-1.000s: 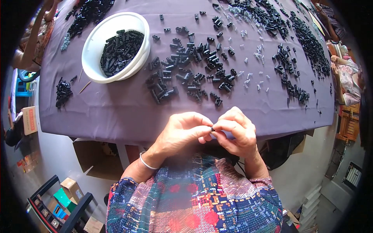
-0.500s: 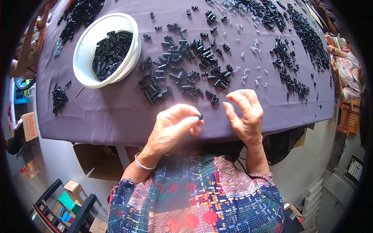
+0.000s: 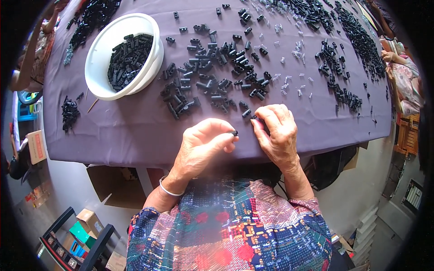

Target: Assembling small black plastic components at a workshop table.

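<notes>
Between the thumb and forefinger of my left hand (image 3: pixel 205 143) is a small black plastic part (image 3: pixel 234 133), its end poking out past the fingertips. My right hand (image 3: pixel 276 133) is at the near edge of a loose spread of black plastic pieces (image 3: pixel 210 83). Its thumb and forefinger close on a black plastic piece (image 3: pixel 254 117), mostly covered by the fingers. Two similar pieces (image 3: pixel 244 109) lie just beyond those fingertips. Small clear springs (image 3: pixel 285 85) are scattered farther off to the right.
A white bowl (image 3: pixel 156 67) of black cylindrical pieces stands at the left, beside a thin brown stick (image 3: pixel 92 105) and a small black heap (image 3: pixel 69 114). More black parts (image 3: pixel 339 86) spread at the right. Other people's arms (image 3: pixel 392 58) show at the table's sides.
My right hand has moved slightly left, and its parted thumb and fingers have closed on a black piece at the pile's near edge. The left hand keeps its part almost still.
</notes>
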`<action>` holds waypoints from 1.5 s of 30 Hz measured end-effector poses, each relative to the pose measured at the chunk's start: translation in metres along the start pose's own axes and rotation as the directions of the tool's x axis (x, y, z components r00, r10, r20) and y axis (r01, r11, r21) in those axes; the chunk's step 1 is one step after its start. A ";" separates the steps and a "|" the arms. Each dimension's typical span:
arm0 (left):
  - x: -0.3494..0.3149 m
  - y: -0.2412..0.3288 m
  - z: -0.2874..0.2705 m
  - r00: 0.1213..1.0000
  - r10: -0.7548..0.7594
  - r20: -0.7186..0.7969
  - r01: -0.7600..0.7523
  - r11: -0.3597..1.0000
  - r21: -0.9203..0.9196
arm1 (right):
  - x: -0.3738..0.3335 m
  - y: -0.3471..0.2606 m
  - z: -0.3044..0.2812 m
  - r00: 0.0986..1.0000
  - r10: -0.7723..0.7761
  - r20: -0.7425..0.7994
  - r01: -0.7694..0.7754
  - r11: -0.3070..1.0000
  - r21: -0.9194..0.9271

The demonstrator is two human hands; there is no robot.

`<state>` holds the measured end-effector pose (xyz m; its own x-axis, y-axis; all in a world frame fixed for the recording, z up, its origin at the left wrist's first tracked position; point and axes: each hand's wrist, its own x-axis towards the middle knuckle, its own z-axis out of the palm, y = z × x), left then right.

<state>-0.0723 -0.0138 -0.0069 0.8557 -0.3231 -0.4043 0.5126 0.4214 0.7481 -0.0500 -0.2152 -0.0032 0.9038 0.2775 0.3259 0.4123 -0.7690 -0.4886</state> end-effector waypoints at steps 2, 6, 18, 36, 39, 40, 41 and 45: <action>0.000 -0.001 0.001 1.000 0.009 -0.013 -0.010 1.000 -0.021 | 0.000 -0.002 -0.001 1.000 0.019 0.000 -0.019 1.000 0.017; 0.000 -0.003 0.002 0.999 0.023 -0.022 -0.023 0.999 -0.026 | -0.004 0.001 0.003 0.998 -0.030 -0.046 0.032 0.999 0.034; -0.003 -0.004 0.008 0.996 0.084 -0.034 -0.081 0.993 0.086 | -0.016 -0.010 -0.007 0.951 0.272 0.148 -0.294 0.647 0.704; -0.009 -0.007 0.021 0.997 0.072 0.029 -0.074 0.996 0.047 | -0.024 -0.028 -0.004 0.963 0.243 -0.117 -0.087 0.691 0.718; -0.010 -0.009 0.022 0.996 0.089 0.008 -0.089 0.995 0.041 | -0.025 -0.029 -0.002 0.965 0.227 -0.128 -0.081 0.727 0.682; -0.010 -0.009 0.023 0.996 0.087 0.009 -0.088 0.995 0.042 | -0.025 -0.029 -0.001 0.964 0.229 -0.133 -0.082 0.735 0.673; -0.010 -0.009 0.023 0.996 0.094 -0.001 -0.094 0.994 0.059 | -0.025 -0.029 0.000 0.963 0.231 -0.138 -0.083 0.743 0.664; -0.009 -0.014 0.023 0.990 0.136 -0.041 -0.131 0.984 0.117 | -0.025 -0.028 0.004 0.960 0.245 -0.134 -0.097 0.742 0.663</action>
<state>-0.0890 -0.0365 -0.0017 0.9198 -0.2272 -0.3198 0.3843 0.3579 0.8510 -0.0838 -0.1978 -0.0011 0.9535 0.0008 0.3015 0.2945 -0.2158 -0.9310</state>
